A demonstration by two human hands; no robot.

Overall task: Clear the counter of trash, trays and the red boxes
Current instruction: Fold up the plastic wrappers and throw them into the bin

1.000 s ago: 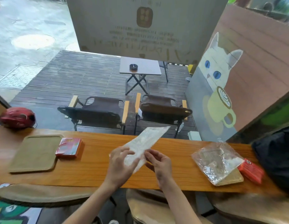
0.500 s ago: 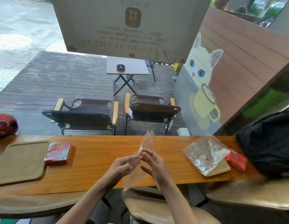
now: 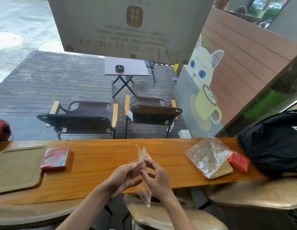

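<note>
My left hand [image 3: 123,177] and my right hand [image 3: 157,177] meet over the middle of the wooden counter [image 3: 101,156], both pinching a clear plastic wrapper [image 3: 144,155] that hangs down between them, its lower end below the counter's front edge. A red box [image 3: 56,158] lies on the counter at the left, its edge resting on a tan tray [image 3: 16,168]. At the right a crumpled clear plastic bag [image 3: 208,156] covers a small wooden tray [image 3: 225,170], and a second red box [image 3: 238,161] lies just beyond it.
A black backpack [image 3: 275,143] sits at the counter's right end. A red helmet [image 3: 1,130] is at the far left. Tan stool seats [image 3: 254,195] stand under the counter's near side. Behind the glass are two folding chairs and a small table.
The wrapper, held flat and angled up a second ago, has been turned on edge and lowered between my hands. The view has shifted slightly right and down.
</note>
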